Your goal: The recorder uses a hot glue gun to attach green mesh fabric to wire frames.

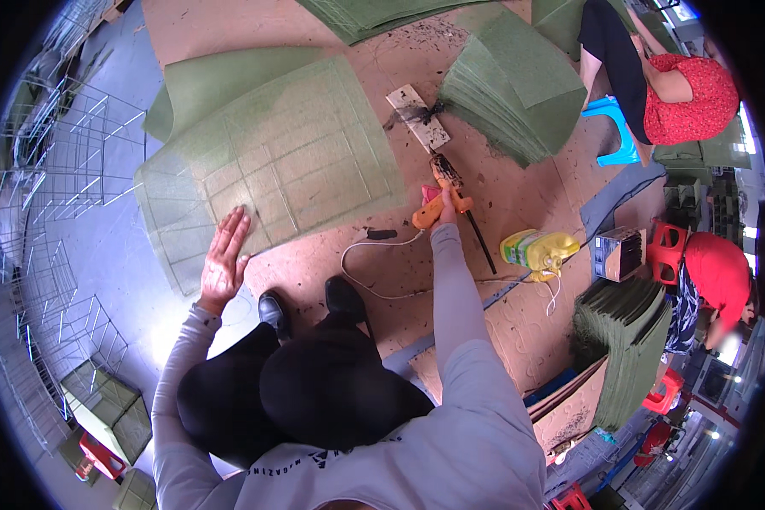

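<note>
My left hand (224,259) lies flat, fingers stretched out, on the near edge of a thin green mesh sheet (340,110). A wire grid (272,166) shows at the sheet, with another green sheet (229,72) behind it. My right hand (445,212) is wrapped round an orange glue gun (429,214), its blackened nozzle end pointing away from me. From the gun's back sticks a long black glue stick (482,245). Just beyond the nozzle is a pale board (421,119) smeared with black glue.
Green sheets (514,93) are stacked at the far right. A yellow jug (540,250) stands near the gun's white cord (387,244). Wire frames (85,161) pile up at the left. More folded green sheets (625,340) are at the right, near two seated people (693,93).
</note>
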Demonstrator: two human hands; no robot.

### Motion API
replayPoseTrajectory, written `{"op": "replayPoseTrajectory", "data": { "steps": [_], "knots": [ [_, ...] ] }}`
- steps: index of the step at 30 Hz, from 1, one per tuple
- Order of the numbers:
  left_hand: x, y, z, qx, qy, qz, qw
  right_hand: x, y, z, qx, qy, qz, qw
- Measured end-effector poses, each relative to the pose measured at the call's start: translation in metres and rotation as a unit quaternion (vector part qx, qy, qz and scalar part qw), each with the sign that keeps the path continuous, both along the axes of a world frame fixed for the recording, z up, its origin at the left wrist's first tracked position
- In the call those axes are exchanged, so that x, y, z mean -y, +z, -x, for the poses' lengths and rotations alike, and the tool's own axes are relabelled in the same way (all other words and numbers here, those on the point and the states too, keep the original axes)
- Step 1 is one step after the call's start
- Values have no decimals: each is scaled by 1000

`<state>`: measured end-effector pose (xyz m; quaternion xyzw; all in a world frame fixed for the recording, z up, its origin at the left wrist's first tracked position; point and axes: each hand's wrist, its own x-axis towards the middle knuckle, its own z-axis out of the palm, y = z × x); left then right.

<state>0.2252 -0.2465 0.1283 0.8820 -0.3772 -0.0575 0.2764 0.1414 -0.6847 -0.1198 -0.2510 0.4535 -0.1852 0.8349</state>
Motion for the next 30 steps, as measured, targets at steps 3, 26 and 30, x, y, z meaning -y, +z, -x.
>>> {"op": "replayPoseTrajectory", "data": {
  "steps": [3, 26, 30],
  "knots": [
    [2, 0, -1, -6, -2, 9, 1000, 12, -8, -18, 9, -7, -8, 1000],
    [-5, -1, -2, 28, 3, -38, 999, -20, 49, 17, -426, 336, 599, 589],
    [-8, -1, 1, 43, -3, -19, 999, -81, 160, 3, -37, 254, 238, 937]
  ]
}}
